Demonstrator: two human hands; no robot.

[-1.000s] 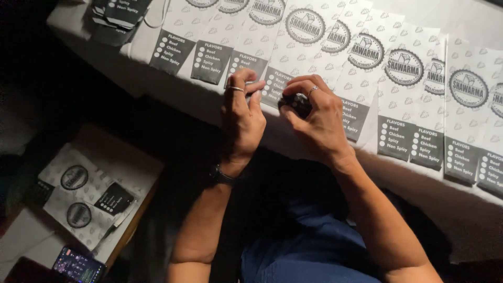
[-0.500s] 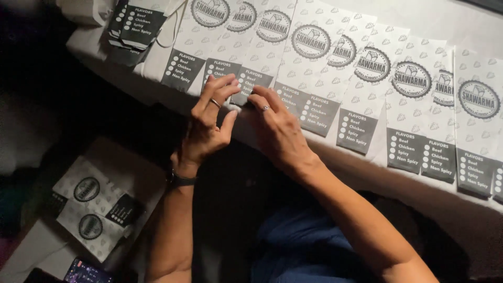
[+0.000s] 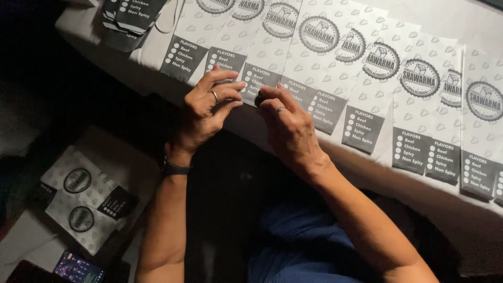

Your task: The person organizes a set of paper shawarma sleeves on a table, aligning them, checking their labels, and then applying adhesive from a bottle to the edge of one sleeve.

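Observation:
A row of overlapping white paper bags [image 3: 335, 68] with round dark emblems and dark grey tick-box panels lies along the white table's near edge [image 3: 367, 167]. My left hand [image 3: 207, 107], with a ring and a dark wristband, pinches the bottom edge of one bag's grey panel [image 3: 258, 78] toward the left of the row. My right hand [image 3: 288, 126], also ringed, meets it from the right on the same panel. Its fingertips close on a small dark object [image 3: 259, 99], which is mostly hidden.
A pile of more bags [image 3: 131, 15] sits at the table's far left corner. Below the table on the left, a low surface holds two loose bags [image 3: 78, 199] and a lit phone [image 3: 78, 268]. My blue-clothed lap [image 3: 304, 246] is under the table edge.
Both hands have shifted left along the row, from a panel nearer the middle to one further left. The small dark object, plain in my right hand a second ago, is now mostly covered.

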